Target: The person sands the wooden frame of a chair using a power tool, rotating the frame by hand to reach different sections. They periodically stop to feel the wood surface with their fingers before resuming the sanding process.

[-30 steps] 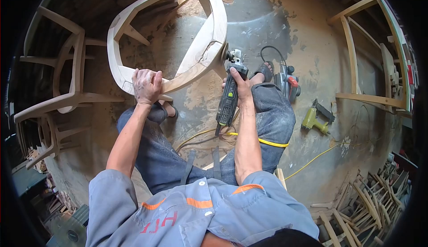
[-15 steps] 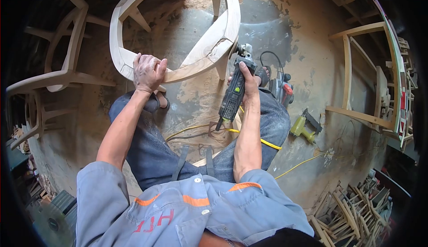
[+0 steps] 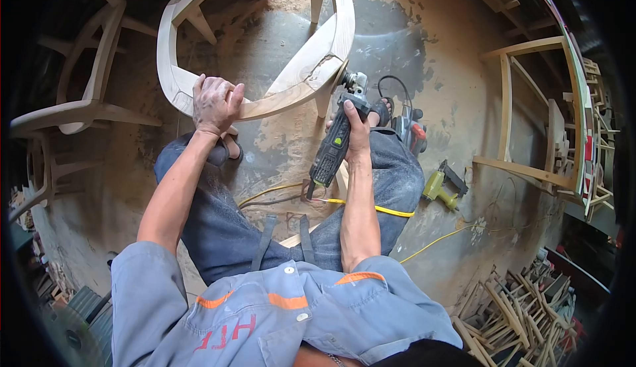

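My left hand [image 3: 217, 104] is wrapped over the near rim of a pale wooden chair frame [image 3: 342, 19], a rounded ring with legs beneath it. My right hand [image 3: 356, 132] grips the body of a black angle grinder [image 3: 331, 145]. Its silver head points away from me, with the disc [image 3: 341, 72] right at the outer right side of the rim. A dark, crack-like line runs across the wide wooden piece near that spot. Some of my right fingers are hidden behind the tool.
On the floor lie a green nail gun [image 3: 445, 185], a red-and-grey power tool [image 3: 414, 135] and a yellow hose [image 3: 391, 212]. Other wooden chair frames [image 3: 99, 108] stand at left. A wooden frame [image 3: 507, 108] is at right, above a heap of wood pieces [image 3: 513, 320].
The grinder has come slightly towards me, its tail swinging a little left, and more of its disc shows beside the rim. My left hand keeps its hold. The whole view has shifted slightly.
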Motion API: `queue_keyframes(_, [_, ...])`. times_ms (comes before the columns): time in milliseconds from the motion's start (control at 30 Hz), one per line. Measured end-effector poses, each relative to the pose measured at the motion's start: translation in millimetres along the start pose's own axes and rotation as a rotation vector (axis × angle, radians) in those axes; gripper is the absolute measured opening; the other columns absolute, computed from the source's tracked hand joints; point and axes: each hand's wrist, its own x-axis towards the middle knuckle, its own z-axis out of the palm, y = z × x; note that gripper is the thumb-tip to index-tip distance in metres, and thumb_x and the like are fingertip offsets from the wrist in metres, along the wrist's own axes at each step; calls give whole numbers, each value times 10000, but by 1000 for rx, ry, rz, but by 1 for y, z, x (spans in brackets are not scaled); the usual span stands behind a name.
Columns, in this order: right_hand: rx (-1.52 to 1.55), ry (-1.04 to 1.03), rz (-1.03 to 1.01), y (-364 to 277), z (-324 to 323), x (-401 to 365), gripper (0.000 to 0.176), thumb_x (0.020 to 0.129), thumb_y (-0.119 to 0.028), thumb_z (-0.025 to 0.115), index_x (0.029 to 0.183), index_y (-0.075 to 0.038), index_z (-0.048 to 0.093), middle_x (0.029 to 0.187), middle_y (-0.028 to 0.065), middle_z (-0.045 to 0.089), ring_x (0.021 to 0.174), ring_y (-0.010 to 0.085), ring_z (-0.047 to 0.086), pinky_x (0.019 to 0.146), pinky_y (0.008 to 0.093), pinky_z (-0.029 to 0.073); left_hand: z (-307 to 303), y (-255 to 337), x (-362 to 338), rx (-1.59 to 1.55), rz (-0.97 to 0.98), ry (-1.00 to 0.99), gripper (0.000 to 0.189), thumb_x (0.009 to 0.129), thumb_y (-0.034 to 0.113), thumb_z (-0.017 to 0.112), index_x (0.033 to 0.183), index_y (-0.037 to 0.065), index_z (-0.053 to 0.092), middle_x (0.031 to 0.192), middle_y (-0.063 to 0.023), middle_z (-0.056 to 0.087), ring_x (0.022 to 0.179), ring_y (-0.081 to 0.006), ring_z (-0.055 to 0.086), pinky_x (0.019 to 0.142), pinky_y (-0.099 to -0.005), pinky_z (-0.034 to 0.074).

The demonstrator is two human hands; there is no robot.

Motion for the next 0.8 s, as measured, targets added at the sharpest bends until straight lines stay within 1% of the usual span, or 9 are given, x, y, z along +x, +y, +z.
queue_keyframes(100, [-55,23,-23,-2,2,2,447,889,-410,812,1067,-50,617,781,97,669,620,213,714,541,349,615,-1,1,-2,12,-9,-6,390,976,427,594,782,113,719,864,-70,690,982,-263,641,1132,-486,340])
queue_keyframes(167, [-24,41,21,7,-5,5,445,890,-412,812,1058,-49,619,780,97,674,618,209,715,533,341,614,-1,2,0,10,-8,-1,390,976,428,593,787,111,719,869,-71,690,984,-264,640,1132,-485,341])
queue_keyframes(233, [-7,6,-9,9,-4,3,434,888,-406,816,1057,-55,624,775,96,679,616,200,713,527,340,612,1,-1,0,8,-1,-7,391,977,430,591,794,109,719,872,-71,689,985,-265,640,1131,-482,343])
queue_keyframes(333, [5,34,-52,5,8,-1,442,873,-337,831,1128,-53,609,756,74,645,574,182,686,505,320,590,1,-1,-1,17,10,-11,373,980,416,594,800,112,715,868,-69,683,979,-270,636,1128,-483,345])
queue_keyframes(433, [6,80,-26,10,5,1,418,871,-321,830,1110,-55,615,745,63,639,559,176,677,505,318,589,-3,2,1,48,28,-23,355,980,402,598,807,112,706,876,-66,684,986,-270,634,1128,-483,346])
queue_keyframes(467, [52,64,-4,19,-2,5,403,866,-307,835,1097,-53,624,737,56,637,555,173,674,504,313,583,-3,1,1,66,29,-41,349,979,398,597,809,111,700,881,-67,684,991,-270,633,1129,-483,346])
queue_keyframes(600, [78,62,-104,17,10,-6,370,858,-276,845,1074,-46,651,729,47,637,547,157,660,505,299,567,2,-4,1,50,33,-26,350,984,384,588,811,101,699,888,-67,688,995,-273,629,1126,-488,345])
queue_keyframes(733, [83,87,-127,19,7,3,362,856,-291,847,1061,-50,673,723,35,625,529,144,634,491,293,541,-1,-1,1,63,40,-57,350,992,375,576,829,95,708,900,-64,695,1006,-270,628,1122,-494,349])
queue_keyframes(800, [67,114,-77,28,-8,12,431,845,-359,857,1064,-55,645,735,44,638,561,154,657,520,304,562,2,-7,-1,67,56,-63,346,999,366,563,840,93,706,905,-64,695,1011,-271,628,1119,-496,351])
